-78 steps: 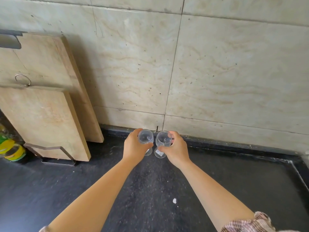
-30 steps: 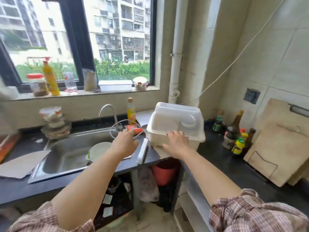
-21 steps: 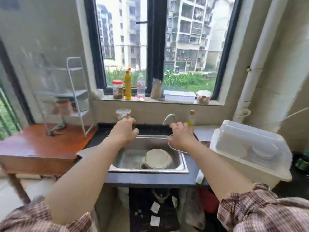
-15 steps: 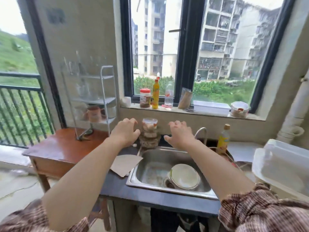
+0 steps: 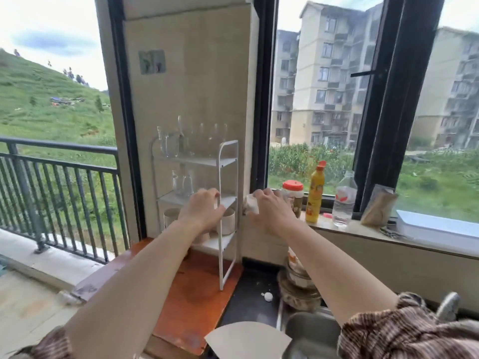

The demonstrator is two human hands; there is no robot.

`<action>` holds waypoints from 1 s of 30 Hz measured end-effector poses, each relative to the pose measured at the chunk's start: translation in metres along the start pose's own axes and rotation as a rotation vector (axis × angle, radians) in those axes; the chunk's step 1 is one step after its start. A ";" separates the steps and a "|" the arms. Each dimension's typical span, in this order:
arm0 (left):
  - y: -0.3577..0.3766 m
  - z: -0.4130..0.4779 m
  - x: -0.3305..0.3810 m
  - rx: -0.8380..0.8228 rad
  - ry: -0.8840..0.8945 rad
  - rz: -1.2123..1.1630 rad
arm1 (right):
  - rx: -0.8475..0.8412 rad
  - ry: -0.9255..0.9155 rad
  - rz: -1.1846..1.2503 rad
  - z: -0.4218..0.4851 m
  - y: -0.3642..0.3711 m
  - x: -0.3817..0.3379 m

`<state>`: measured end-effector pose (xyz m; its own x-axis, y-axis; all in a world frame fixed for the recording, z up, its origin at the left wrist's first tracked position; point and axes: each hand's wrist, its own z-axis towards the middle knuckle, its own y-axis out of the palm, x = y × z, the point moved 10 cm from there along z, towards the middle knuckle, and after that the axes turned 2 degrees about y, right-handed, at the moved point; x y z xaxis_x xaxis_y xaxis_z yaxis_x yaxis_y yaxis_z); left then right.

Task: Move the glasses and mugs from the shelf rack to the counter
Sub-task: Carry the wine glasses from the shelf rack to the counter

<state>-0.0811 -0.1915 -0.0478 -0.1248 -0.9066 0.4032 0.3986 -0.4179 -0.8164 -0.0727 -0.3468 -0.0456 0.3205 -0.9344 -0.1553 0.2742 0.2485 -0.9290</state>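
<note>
A white three-tier shelf rack [image 5: 228, 161] stands on a reddish wooden table [image 5: 197, 301] against the tiled pillar. Several clear glasses [image 5: 197, 138] stand on its top tier, and two or three more glasses [image 5: 182, 182] on the middle tier. Pale mugs [image 5: 229, 224] sit on the bottom tier, partly hidden by my arm. My left hand [image 5: 201, 211] hovers in front of the middle tier, loosely curled and holding nothing. My right hand [image 5: 269, 211] is just right of the rack, also holding nothing. The black counter [image 5: 248, 288] adjoins the table.
A red-lidded jar [image 5: 292, 189], a yellow bottle [image 5: 315, 193], a water bottle [image 5: 343, 200] and a white object [image 5: 250, 204] line the window sill. Stacked bowls [image 5: 298, 283] stand beside the sink [image 5: 308, 332]. A sheet of paper [image 5: 246, 340] lies at the counter's edge. A balcony railing [image 5: 59, 172] is at left.
Both hands let go of two glasses on the counter by the wall. My view swung left past the sink to the rack, and both hands now reach toward it.
</note>
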 end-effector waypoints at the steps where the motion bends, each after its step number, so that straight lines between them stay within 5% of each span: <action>1: -0.003 0.016 -0.008 0.016 0.005 -0.019 | 0.015 -0.005 0.009 0.017 0.000 -0.006; 17: -0.041 0.286 -0.113 0.137 0.096 -0.362 | 0.271 0.188 0.320 0.284 -0.016 -0.041; 30: 0.004 0.388 -0.125 0.124 0.128 -0.630 | 0.261 0.382 0.572 0.399 0.002 -0.021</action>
<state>0.2885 -0.0570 0.0592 -0.4729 -0.4933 0.7301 0.3150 -0.8685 -0.3828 0.2831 -0.2245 0.0898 0.1527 -0.6522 -0.7425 0.3808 0.7322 -0.5647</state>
